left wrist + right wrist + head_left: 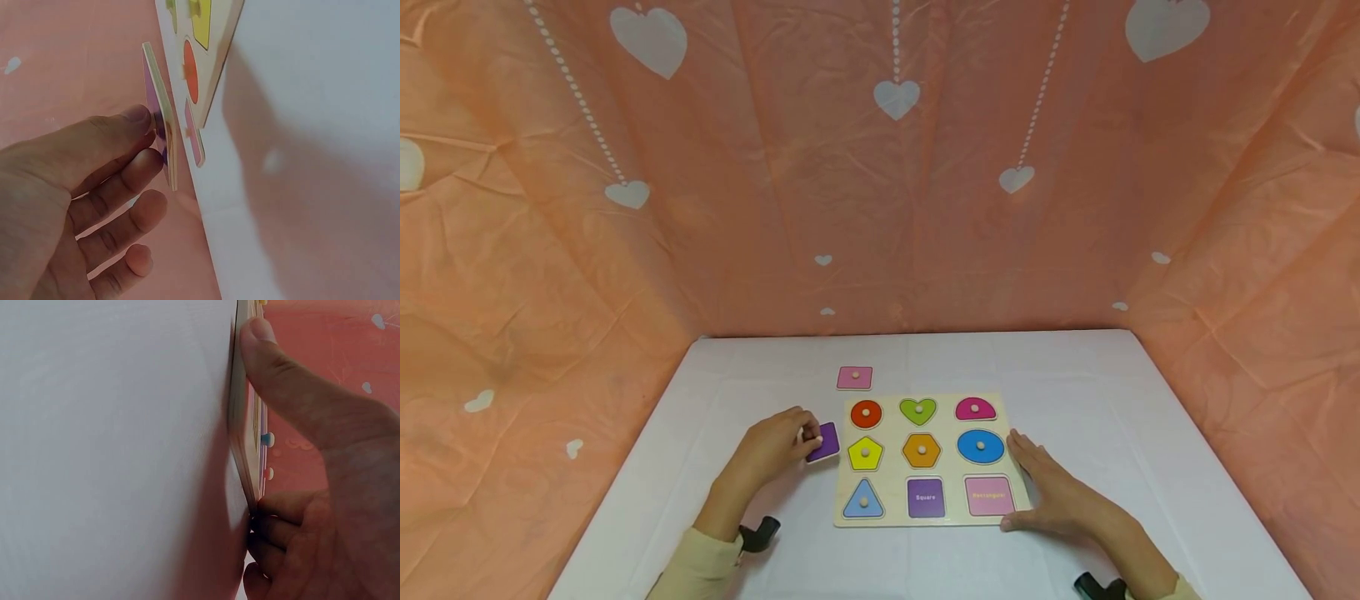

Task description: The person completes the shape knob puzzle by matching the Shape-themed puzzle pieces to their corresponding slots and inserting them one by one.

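Note:
My left hand (pixel 775 446) pinches a purple square puzzle piece (pixel 829 442) between thumb and fingers, just left of the wooden shape board (pixel 891 479). In the left wrist view the piece (pixel 164 112) stands clear of the tabletop. The right hand (pixel 1060 493) rests along the board's right edge, fingers extended, its thumb at the near corner. Two recesses hold no piece: a purple one labelled Square (pixel 926 508) and a pink one labelled Rectangular (pixel 989 507). Behind the board's far left corner lies a pink rectangle piece (pixel 846 381) with a knob.
Knobbed pieces sit in the board: red circle (pixel 859 419), green heart (pixel 911 406), magenta semicircle (pixel 967 412), yellow pentagon (pixel 857 460), orange hexagon (pixel 913 458), blue oval (pixel 968 452), light-blue triangle (pixel 854 508). Orange cloth with hearts (pixel 790 208) surrounds the white table (pixel 760 367).

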The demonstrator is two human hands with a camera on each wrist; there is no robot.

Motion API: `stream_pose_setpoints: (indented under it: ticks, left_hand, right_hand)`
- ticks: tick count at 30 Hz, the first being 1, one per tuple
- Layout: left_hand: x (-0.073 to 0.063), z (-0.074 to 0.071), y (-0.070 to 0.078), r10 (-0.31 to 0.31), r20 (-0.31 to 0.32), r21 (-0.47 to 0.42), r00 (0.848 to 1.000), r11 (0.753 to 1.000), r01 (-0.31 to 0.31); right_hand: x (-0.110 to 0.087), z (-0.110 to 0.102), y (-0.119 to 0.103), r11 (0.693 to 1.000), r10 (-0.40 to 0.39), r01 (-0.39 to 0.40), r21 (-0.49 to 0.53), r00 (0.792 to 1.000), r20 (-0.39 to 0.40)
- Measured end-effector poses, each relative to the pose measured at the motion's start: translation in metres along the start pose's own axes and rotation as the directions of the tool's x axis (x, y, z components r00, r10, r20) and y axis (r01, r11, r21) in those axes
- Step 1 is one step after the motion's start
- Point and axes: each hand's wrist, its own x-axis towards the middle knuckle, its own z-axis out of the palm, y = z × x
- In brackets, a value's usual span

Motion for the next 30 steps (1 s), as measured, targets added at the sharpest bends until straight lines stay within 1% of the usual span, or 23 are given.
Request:
stream_pose_setpoints:
  ticks: [6,15,19,23,30]
  left_hand:
    - [0.002,0.001,0.009,0.010,0.021,-0.007,1.000,1.000,-0.009]
    - [0.005,0.006,0.021,0.058,0.038,0.009,0.998,0.998,-0.059]
    - [0.008,0.008,0.027,0.102,0.041,0.017,0.994,0.995,-0.102]
    - [0.010,0.011,0.033,0.153,0.047,0.034,0.987,0.987,-0.155]
    - [0.012,0.018,0.046,0.203,0.090,0.035,0.975,0.978,-0.206]
  right_hand:
    - [0.000,0.000,0.000,1.000,0.001,-0.001,0.000,1.000,0.000]
    - [0.001,0.000,0.000,1.000,-0.015,0.015,-0.008,1.000,-0.007]
    - [0.001,-0.001,0.001,1.000,-0.012,0.012,-0.008,1.000,-0.008]
    - [0.002,0.000,0.002,1.000,-0.003,0.003,-0.011,1.000,-0.007]
    - [0.001,0.001,0.002,1.000,-0.012,0.011,-0.012,1.000,-0.011]
